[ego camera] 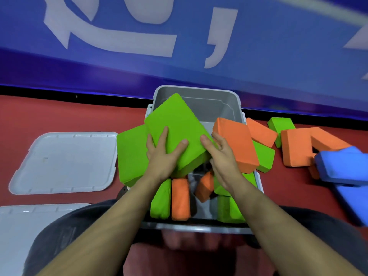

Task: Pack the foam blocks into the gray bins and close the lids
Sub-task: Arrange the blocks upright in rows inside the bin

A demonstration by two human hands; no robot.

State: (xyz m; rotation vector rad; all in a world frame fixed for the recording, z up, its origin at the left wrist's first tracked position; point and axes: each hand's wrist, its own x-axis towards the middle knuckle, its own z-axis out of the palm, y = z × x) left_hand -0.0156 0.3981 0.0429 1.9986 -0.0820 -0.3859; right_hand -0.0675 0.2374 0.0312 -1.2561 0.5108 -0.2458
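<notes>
**Over the gray bin: seating a large green block**

Across the red floor (59, 116), largest item first: the gray bin (223, 100) sits open directly ahead of the person, far half bare, near half partly filled. Green and orange blocks stand on edge along its near wall; an orange block (205, 186) lies tilted among them.

Two gray lids (65, 162) lie flat on the floor to the left, well apart from the bin rim. Neither is fitted.

Green block in hand (175, 124): above the bin's left-centre, broad face up and tilted toward the camera. Long axis runs diagonally, near-right corner to far-left corner, which points at the bin's far-left wall. It overlaps a second green block (131, 154) that hangs over the left rim.

Left hand (163, 154): fingers spread and curled over the near-left edge, thumb on the top face, gripping. Right hand (221, 154): thumb and fingers press the block's right edge, also holding. An orange block (235, 142) lies just beside it on the right rim.

Judgement, step in hand: rotate the block so its long axis squares with the bin walls, then stand it on edge beside those already packed. Laid flat and skewed it would likely waste room and block the lid.

Loose blocks, orange, green and blue (342, 166), remain on the floor to the right.
</notes>
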